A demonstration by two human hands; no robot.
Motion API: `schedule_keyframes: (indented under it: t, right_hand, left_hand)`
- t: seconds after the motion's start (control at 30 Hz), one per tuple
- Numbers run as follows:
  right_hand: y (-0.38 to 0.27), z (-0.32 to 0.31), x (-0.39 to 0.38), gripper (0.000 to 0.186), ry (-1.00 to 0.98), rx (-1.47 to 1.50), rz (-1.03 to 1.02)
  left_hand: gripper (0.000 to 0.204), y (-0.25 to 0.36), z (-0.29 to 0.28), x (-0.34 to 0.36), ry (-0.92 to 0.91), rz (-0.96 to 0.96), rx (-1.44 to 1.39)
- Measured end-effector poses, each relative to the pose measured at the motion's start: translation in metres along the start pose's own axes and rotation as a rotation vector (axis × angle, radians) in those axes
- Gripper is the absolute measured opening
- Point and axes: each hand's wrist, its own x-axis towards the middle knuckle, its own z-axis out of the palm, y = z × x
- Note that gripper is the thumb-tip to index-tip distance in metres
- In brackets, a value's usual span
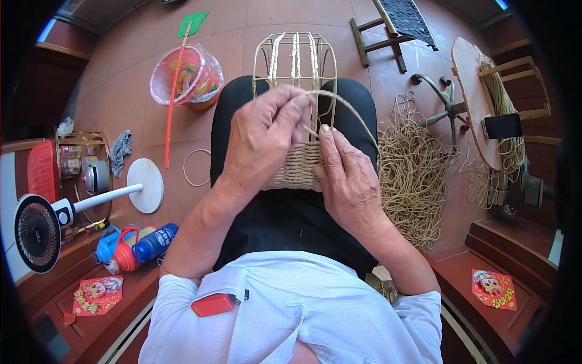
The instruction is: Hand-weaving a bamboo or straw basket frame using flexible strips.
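Observation:
A half-woven basket (pixel 296 165) of tan cord lies across my lap, built on a metal wire frame (pixel 334 59). Pale braided strips (pixel 295 59) run lengthwise along the frame's bare far part. My left hand (pixel 254 141), slightly blurred, is closed in a pinch on a strand of cord (pixel 350 108) above the edge of the weave. From that pinch the strand arcs over to the right, past my right hand. My right hand (pixel 350 176) grips the weave's right side, its fingertips pressed at the top row beside the strand. What lies under its fingers is hidden.
A tangled heap of cord (pixel 415 182) covers the floor at right, near a wheeled chair base (pixel 450 108). A lined red bucket (pixel 203 79) with a swatter (pixel 176 91) stands far left. At left are a fan (pixel 39 233) and bottles (pixel 154 242); far right, a phone (pixel 503 126).

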Motion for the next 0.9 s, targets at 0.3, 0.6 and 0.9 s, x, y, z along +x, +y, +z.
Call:
schedule_keyframes:
  t: [0.3,0.6,0.9]
  right_hand:
    - [-0.001,-0.001,-0.003,0.085,-0.099,-0.146,-0.026]
    - [0.001,-0.001,0.002,0.073,-0.102,-0.067,0.007]
    - [0.008,0.003,0.003,0.064,-0.038,-0.023,0.007]
  left_hand:
    - [0.009,-0.002,0.008,0.046,0.059,0.706,0.589]
    - [0.014,-0.002,0.015,0.021,0.049,0.751,0.91]
    - [0.028,-0.004,0.013,0.004,-0.115,0.488,0.694]
